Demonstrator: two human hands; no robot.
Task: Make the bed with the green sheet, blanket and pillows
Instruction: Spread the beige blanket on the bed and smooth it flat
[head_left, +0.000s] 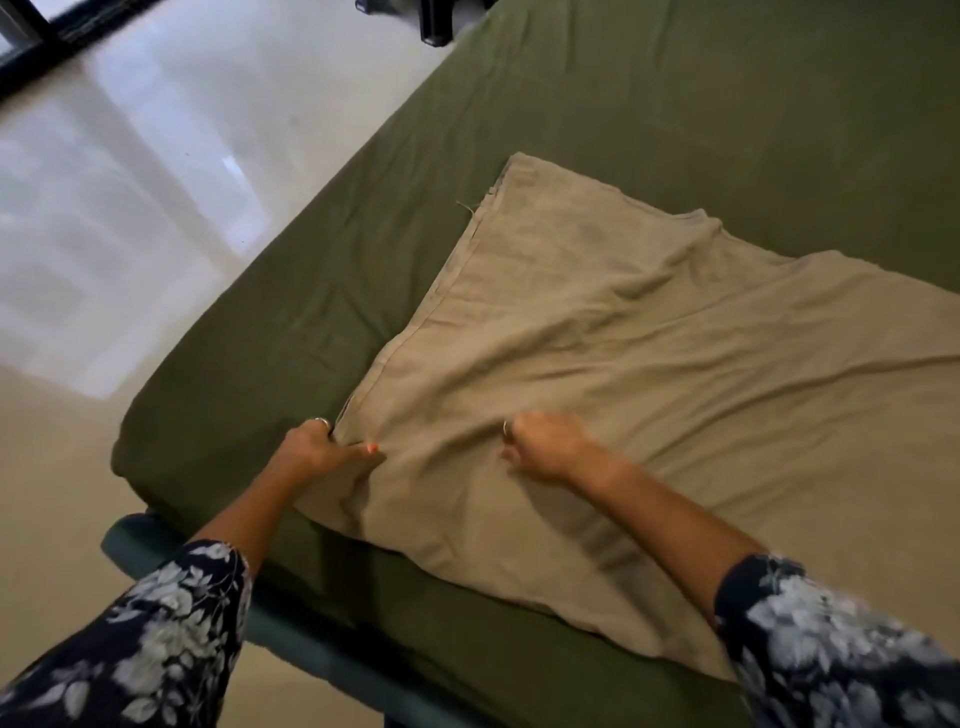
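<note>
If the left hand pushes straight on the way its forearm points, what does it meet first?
Likely only more of the tan blanket that the left hand grips, then bare green sheet; nothing else shows along that line.

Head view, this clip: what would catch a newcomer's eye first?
The tan blanket lies rumpled across the near half of the bed, pale against the green sheet that covers the mattress. At its near left edge the left hand pinches the hem, and the right hand bunches the cloth beside it. Glossy pale floor fills the upper left.
</note>
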